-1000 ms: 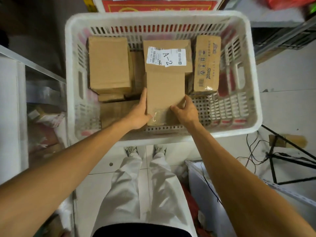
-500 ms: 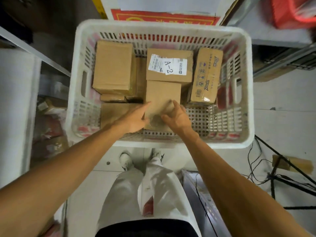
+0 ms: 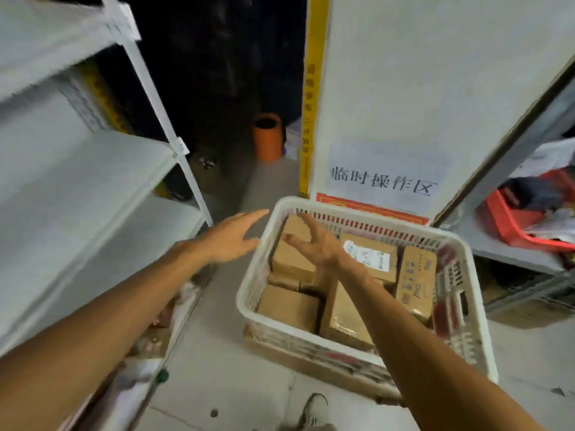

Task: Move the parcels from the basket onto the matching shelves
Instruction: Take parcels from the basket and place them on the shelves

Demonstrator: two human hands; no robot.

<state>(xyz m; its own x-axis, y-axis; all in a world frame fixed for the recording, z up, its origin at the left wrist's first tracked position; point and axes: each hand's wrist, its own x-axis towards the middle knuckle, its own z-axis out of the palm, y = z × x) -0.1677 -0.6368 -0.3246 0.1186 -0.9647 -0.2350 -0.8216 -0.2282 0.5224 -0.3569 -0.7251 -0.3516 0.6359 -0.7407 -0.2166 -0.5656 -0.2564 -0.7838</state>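
Both bare arms are stretched forward to the middle of the frame. The left hand [image 3: 230,236] enters from the lower left, its back turned up, fingers straight and a little apart. The right hand [image 3: 314,245] enters from the lower right, fingers spread and slightly bent. Both hands are empty.

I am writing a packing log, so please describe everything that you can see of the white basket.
The white basket is a rectangular plastic crate with a thick rounded rim and slotted walls. It stands level and low, right of the white shelf. Brown cardboard parcels fill much of it; one bears a white label. The right hand hovers open over its far left corner; neither hand touches it.
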